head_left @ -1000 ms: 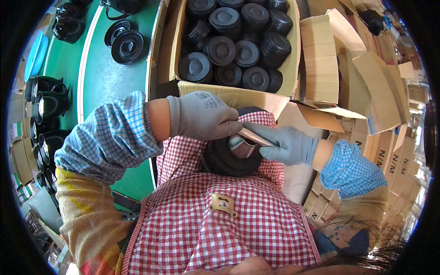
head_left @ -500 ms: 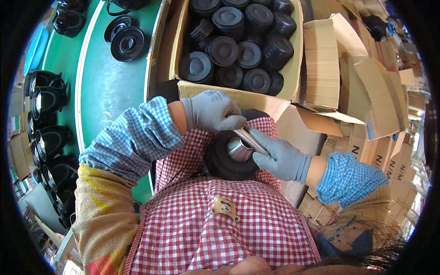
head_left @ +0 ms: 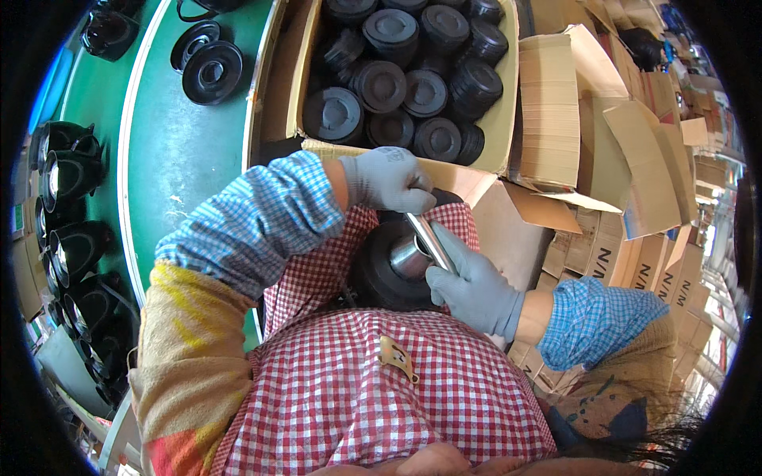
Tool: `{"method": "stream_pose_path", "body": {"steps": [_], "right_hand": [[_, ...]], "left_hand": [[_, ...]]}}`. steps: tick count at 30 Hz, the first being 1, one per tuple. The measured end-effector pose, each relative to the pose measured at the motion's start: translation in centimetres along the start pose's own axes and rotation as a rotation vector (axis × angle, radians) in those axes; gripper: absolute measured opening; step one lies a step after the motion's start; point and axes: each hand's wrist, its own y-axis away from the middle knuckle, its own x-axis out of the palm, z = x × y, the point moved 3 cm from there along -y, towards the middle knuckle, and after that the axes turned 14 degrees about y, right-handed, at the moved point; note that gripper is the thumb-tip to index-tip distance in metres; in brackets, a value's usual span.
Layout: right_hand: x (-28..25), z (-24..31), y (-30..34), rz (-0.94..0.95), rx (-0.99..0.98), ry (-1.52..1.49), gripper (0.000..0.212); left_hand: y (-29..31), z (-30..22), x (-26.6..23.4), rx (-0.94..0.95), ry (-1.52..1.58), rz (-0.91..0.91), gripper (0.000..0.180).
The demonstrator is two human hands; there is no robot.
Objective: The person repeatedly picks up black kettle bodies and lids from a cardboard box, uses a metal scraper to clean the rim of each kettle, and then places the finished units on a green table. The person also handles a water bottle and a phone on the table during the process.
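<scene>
Both my hands wear grey gloves and are closed on a shiny metal bar (head_left: 431, 242) over my lap. My left hand (head_left: 390, 179) is wrapped round its far end. Its near end is gripped by my right hand (head_left: 480, 289). Under the bar, a short metal cylinder (head_left: 409, 259) stands in the middle of a round black part (head_left: 373, 274) resting on my lap, against a red checked apron (head_left: 373, 357). My right hand hides some of that part's right side. Whether bar and cylinder are joined I cannot tell.
Beyond my hands stands an open cardboard box (head_left: 508, 119) full of stacked black round lids (head_left: 333, 113). On the left, a green table (head_left: 163, 151) bears two black round pieces (head_left: 213, 71) and a row of black pots (head_left: 79, 246). Cardboard cartons (head_left: 607, 246) lie to the right.
The bar has turned clockwise and now slants more steeply. My left hand has shifted right and slightly away; my right hand has come slightly left and nearer. Both keep their grip.
</scene>
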Motion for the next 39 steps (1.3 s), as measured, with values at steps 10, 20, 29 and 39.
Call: {"method": "stream_pose_path", "body": {"steps": [10, 20, 29, 39], "right_hand": [[-0.9, 2.7, 1.1, -0.068, 0.020, -0.112, 0.056], [0.2, 7.6, -1.9, -0.278, -0.782, 0.637, 0.069], [15.1, 14.0, -15.5, -0.035, -0.826, 1.356, 0.048], [-3.1, 4.5, -2.6, -0.513, -0.964, 0.558, 0.037]], "left_hand": [[2.3, -1.1, -2.4, 0.204, -0.090, -0.215, 0.038], [21.9, 4.5, 3.9, -0.082, 0.235, -0.832, 0.028], [32.0, -1.2, 3.3, -0.218, -0.872, -0.964, 0.054], [41.2, 6.9, 2.1, -0.570, -0.826, -1.378, 0.024]]}}
